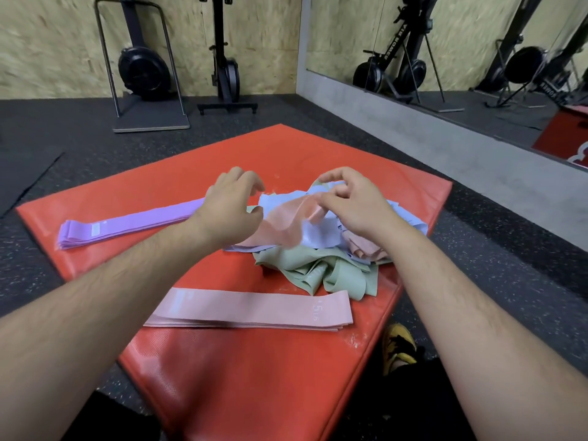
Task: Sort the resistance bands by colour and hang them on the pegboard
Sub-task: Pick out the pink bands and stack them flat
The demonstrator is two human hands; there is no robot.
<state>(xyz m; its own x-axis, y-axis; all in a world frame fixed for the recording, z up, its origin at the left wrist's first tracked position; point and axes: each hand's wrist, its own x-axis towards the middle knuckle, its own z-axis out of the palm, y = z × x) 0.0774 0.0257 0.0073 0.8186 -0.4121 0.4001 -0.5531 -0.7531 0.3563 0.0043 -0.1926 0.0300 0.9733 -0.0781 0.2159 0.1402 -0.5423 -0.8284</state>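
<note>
Two neat stacks are already lying on the red mat (241,377): a purple stack (127,226) toward its left edge and a pink stack (254,308) along the near right edge. Between them, toward the right corner, the unsorted heap (318,249) of pink, pale blue and green bands is sitting in a tangle. The right hand (356,205) is pinching a pink band (292,218) between thumb and fingertips, lifting a fold of it off the heap, while the left hand (232,208) is hovering just beside the heap with its fingers loosely curled and apart, gripping nothing that I can see. The step in hand looks like freeing that pink band for the pink stack. To do it well, the left hand should be pressing down the blue and green bands underneath while the right is drawing the pink one out slowly, so the loops are not dragging neighbours along. Laying it flat and square on the stack should make later hanging easier; no pegboard is showing here.
</note>
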